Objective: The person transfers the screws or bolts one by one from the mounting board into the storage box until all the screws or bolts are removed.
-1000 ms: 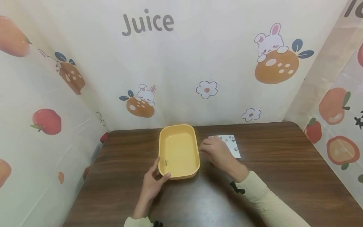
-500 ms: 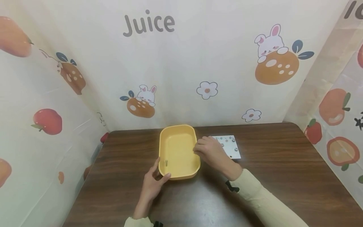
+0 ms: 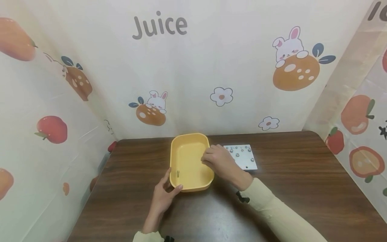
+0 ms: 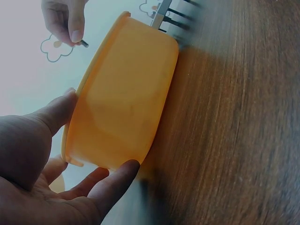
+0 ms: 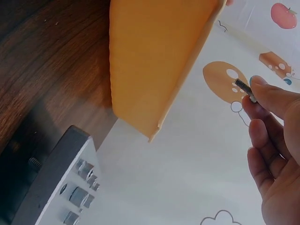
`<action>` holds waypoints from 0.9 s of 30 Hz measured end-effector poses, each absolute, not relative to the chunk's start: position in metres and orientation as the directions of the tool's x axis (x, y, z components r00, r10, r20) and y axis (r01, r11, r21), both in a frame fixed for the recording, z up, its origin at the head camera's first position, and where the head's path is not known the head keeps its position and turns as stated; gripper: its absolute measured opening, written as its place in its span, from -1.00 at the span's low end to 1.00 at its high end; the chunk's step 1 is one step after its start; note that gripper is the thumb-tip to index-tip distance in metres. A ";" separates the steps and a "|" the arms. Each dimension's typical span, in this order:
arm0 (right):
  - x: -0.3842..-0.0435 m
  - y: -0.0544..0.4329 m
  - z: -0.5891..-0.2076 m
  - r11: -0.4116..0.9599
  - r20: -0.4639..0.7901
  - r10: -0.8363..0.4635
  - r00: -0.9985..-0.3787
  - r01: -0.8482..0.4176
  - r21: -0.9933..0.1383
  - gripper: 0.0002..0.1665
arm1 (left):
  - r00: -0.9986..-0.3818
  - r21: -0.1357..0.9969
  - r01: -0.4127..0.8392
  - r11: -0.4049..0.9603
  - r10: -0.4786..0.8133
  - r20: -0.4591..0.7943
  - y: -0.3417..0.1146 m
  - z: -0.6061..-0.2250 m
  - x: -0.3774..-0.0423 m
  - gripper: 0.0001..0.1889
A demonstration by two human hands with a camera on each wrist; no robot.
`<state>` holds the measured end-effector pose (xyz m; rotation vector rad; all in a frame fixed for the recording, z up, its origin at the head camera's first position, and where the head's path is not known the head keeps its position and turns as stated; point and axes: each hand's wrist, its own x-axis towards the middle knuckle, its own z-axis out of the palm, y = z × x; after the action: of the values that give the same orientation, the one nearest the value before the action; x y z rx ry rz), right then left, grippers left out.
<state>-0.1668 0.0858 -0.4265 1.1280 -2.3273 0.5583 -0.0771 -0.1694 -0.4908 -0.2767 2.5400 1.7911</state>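
In the head view a yellow plastic tray [image 3: 189,158] stands on the table, with one small screw [image 3: 178,173] lying inside near its left side. My left hand [image 3: 163,196] grips the tray's near-left corner, the thumb at the rim and the fingers against the side. Over the tray's right rim is my right hand [image 3: 220,163]. Between thumb and index finger it pinches a short threaded screw [image 5: 244,88], clearly seen in the right wrist view. To the right of the tray sits a white-faced plate [image 3: 246,161] carrying several screws and nuts; the right hand partly covers it.
All of this is on a dark wood-grain table [image 3: 290,181]. A pale curtain [image 3: 193,67] printed with fruit and rabbits hangs behind it and on both sides. Screw shanks stick out beneath the plate's dark edge [image 5: 51,173] in the right wrist view.
My right hand has moved left from beside the plate to above the tray's right rim, uncovering more of the plate. The left hand and the tray have stayed in place.
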 end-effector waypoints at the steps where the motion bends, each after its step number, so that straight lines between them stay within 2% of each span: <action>1: -0.167 0.085 -0.426 0.574 0.585 -0.607 -0.537 -0.806 -0.145 -0.91 | -0.984 0.933 -0.157 0.325 -0.132 -0.119 -0.169 -0.491 -0.077 -0.06; 13: -0.172 0.074 -0.425 0.578 0.557 -0.639 -0.530 -0.809 -0.107 -0.94 | -0.984 0.932 -0.154 0.327 -0.132 -0.116 -0.169 -0.492 -0.077 -0.09; 21: -0.175 0.067 -0.422 0.586 0.502 -0.651 -0.569 -0.797 -0.145 -0.93 | -0.984 0.933 -0.156 0.324 -0.133 -0.119 -0.169 -0.490 -0.077 -0.08; 27: -0.179 0.062 -0.422 0.580 0.492 -0.656 -0.573 -0.799 -0.157 -0.92 | -0.985 0.929 -0.150 0.337 -0.133 -0.110 -0.169 -0.491 -0.077 -0.07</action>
<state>-0.1787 0.0617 -0.4225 1.1760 -2.4322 0.5164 -0.0773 -0.1692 -0.4906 -0.2700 2.5568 1.7796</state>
